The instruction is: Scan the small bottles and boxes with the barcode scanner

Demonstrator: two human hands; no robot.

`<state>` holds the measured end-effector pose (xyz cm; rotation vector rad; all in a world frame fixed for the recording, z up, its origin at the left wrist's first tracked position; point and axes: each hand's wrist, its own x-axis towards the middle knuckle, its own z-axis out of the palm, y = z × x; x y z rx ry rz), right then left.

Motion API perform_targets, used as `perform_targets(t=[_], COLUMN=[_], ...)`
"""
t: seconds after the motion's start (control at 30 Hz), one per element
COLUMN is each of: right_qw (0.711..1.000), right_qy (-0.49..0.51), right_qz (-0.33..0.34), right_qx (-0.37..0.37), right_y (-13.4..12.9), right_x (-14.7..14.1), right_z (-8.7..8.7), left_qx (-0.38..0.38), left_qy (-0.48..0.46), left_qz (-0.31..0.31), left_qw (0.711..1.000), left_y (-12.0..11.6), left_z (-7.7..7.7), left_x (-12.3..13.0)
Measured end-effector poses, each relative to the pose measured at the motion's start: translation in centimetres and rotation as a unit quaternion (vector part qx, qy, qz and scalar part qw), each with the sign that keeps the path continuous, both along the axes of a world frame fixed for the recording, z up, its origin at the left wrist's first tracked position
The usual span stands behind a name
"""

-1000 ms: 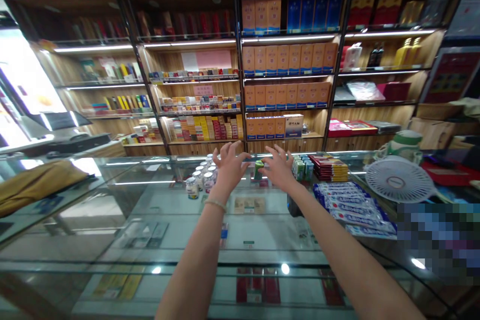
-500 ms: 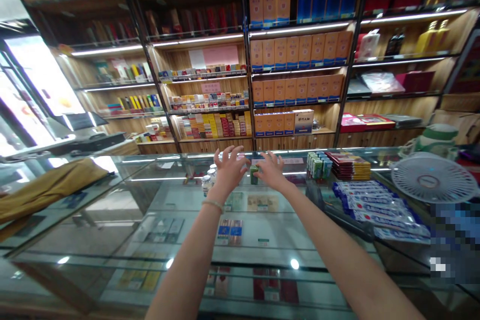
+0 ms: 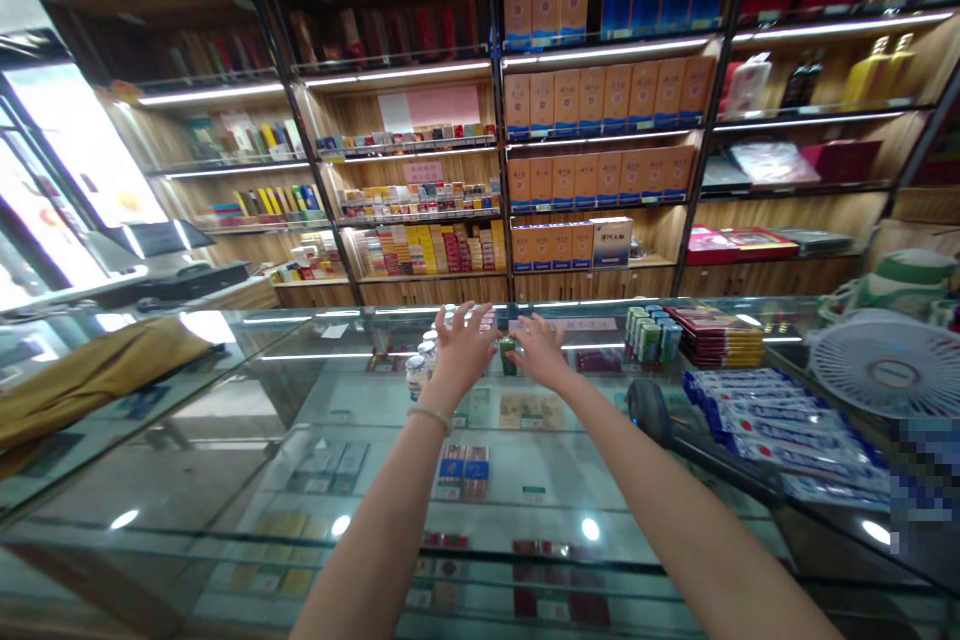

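Above the far part of a glass counter (image 3: 390, 415), my left hand (image 3: 461, 352) has its fingers spread and holds nothing visible. Small white-capped bottles (image 3: 417, 375) stand in a row beside and behind it. Between my two hands stands a small green can (image 3: 508, 357), upright on the glass. The thumb and forefinger of my right hand (image 3: 541, 352) are at the can's right side and seem to grip it; its other fingers reach forward. Pinkish small items (image 3: 487, 318) behind my left hand are partly hidden.
To the right are green and blue cans (image 3: 651, 336), stacked red and gold packs (image 3: 712, 335), blue-white packets (image 3: 780, 430), a black handheld scanner (image 3: 675, 435) and a white fan (image 3: 892, 370). Brown cloth (image 3: 112, 370) lies left. Stocked shelves (image 3: 600, 140) rise behind the counter.
The view has shifted slightly, so the things on the right appear farther right. Both hands stay by the green can, with only small finger movements.
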<state>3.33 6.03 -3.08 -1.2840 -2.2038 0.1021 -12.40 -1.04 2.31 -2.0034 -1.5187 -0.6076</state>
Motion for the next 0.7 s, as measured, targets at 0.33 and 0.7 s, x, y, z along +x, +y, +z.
perform_targets(t=[0.33,0.7], right_qw=[1.000,0.999], right_qy=[0.017,0.009], right_qz=[-0.021,-0.035], right_qx=[0.004,-0.023], right_y=[-0.8,-0.2], right_x=[0.4,-0.2], right_z=[-1.9,-1.7], left_qx=[-0.010,-0.021], left_qy=[-0.007,0.044], left_qz=[-0.016,-0.010], left_qw=[1.000,0.999], left_y=[0.2,1.4], left_z=[0.0,0.5], left_x=[-0.1,-0.3])
